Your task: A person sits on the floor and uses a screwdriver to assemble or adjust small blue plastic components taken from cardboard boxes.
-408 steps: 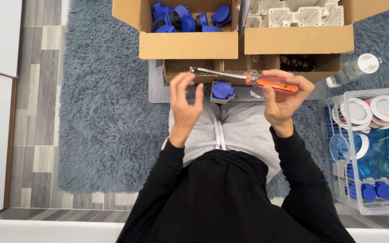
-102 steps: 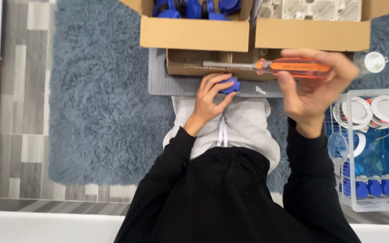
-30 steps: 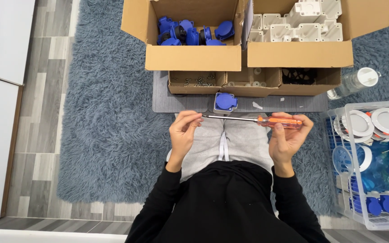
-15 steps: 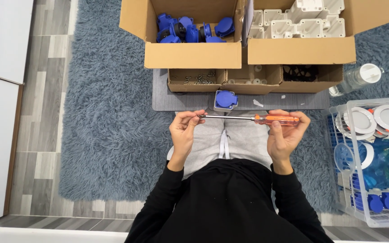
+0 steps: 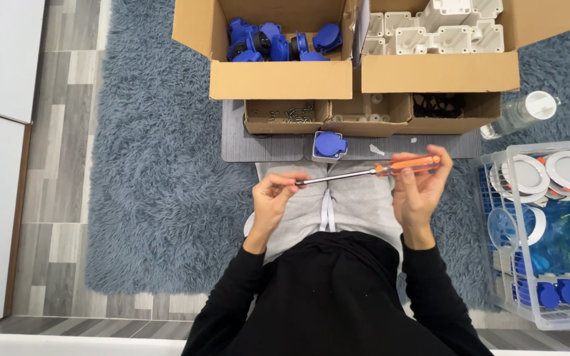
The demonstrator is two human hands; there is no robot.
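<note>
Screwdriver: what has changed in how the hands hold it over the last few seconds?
The left hand left the blue socket and took the screwdriver tip in its fingers; the right hand lowered the orange handle toward the lap. The socket and cardboard boxes stayed put.

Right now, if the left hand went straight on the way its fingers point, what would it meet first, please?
Probably the blue-lidded grey socket box on the grey mat, just beyond the left hand pinching the orange-handled screwdriver; depth is unclear.
</note>
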